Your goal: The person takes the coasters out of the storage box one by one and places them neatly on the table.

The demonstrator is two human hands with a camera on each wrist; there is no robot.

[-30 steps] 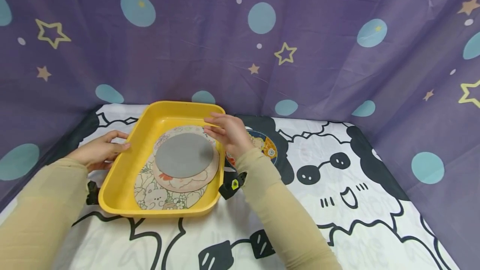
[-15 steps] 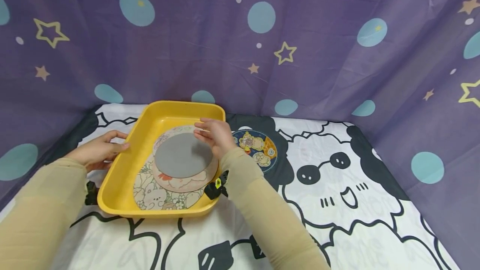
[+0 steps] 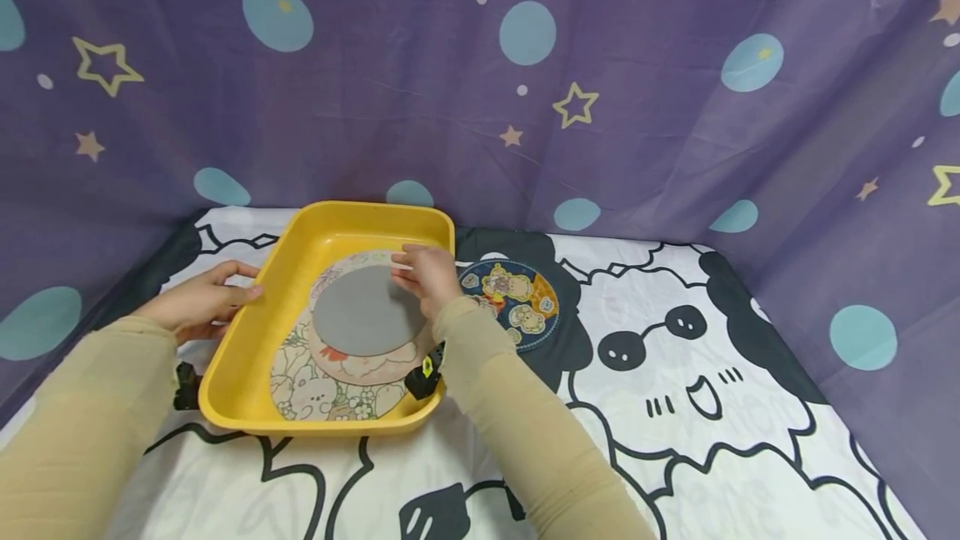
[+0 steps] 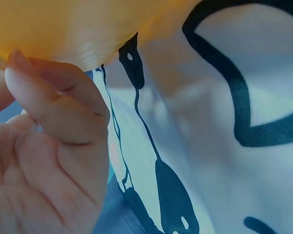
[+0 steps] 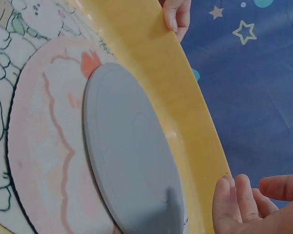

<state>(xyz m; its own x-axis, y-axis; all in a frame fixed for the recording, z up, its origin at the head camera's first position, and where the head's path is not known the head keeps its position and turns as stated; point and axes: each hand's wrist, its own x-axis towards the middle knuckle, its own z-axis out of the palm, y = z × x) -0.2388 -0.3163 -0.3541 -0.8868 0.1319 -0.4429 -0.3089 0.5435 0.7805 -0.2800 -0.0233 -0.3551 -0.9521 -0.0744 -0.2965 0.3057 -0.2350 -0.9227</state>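
My left hand (image 3: 202, 302) grips the left rim of a yellow tray (image 3: 247, 390), thumb on the rim; the left wrist view shows its fingers against the tray wall. Inside the tray lie overlapping flat round mats. A plain grey disc (image 3: 363, 315) is on top, a pink patterned mat (image 3: 367, 367) under it, and a mat with line-drawn animals and flowers (image 3: 307, 396) lowest. Over the tray's right side hovers my right hand (image 3: 431, 277), fingers loosely bent and holding nothing, near the grey disc's edge. In the right wrist view these fingers (image 5: 224, 200) look apart from the disc.
Just right of the tray, a dark blue round mat with cartoon figures (image 3: 528, 298) lies on the black-and-white cartoon tablecloth (image 3: 622, 415), partly behind my right forearm. A purple curtain (image 3: 420, 90) with stars and dots hangs behind and along the sides.
My right hand has moved left and slightly down, from the tray's right rim to over the grey disc's edge, uncovering more of the blue mat. The left hand and tray stay put.
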